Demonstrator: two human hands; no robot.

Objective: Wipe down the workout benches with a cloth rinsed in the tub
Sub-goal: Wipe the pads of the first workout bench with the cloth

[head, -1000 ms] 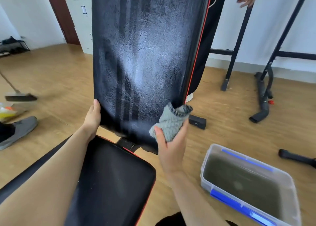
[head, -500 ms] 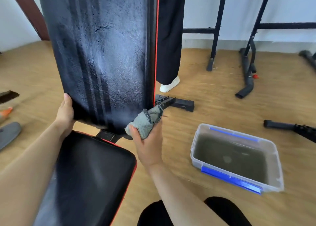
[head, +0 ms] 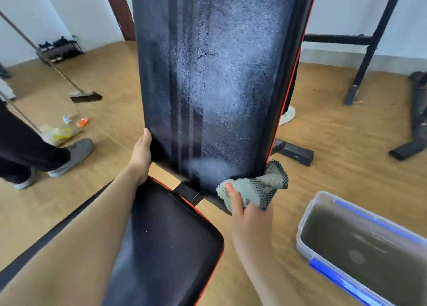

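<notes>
The only marking on the backrest (head: 219,74) is three dark stripes running down its left half, just right of the left hand's (head: 141,153) thumb. The pad stands nearly upright, black and grained. It has red piping down its right edge and a pale, wet-looking sheen across the middle and lower part.

The left hand grips the pad's lower left edge. Its thumb lies along the front and its fingers are wrapped out of sight behind. Below that wrist sits the seat (head: 166,248), black with a red rim, joined to the backrest by a dark bracket.

The right hand (head: 249,224) clutches the cloth (head: 256,187), thumb laid over the top and fingers hidden beneath the bundle. The cloth is grey-green, nubbly and bunched, with a dark checked border that flares out past the fingers. It presses against the backrest's lower right corner.

The tub (head: 360,243) sits on the floor (head: 335,162) to the right of the right hand, apart from it. It is clear plastic with blue clips and holds murky olive-brown water.

Left of the left hand, well apart, another person's grey shoe (head: 74,154) stands near some litter (head: 57,133) and a broom (head: 85,96). Beyond the cloth, a black frame (head: 365,51) stands by the wall.
</notes>
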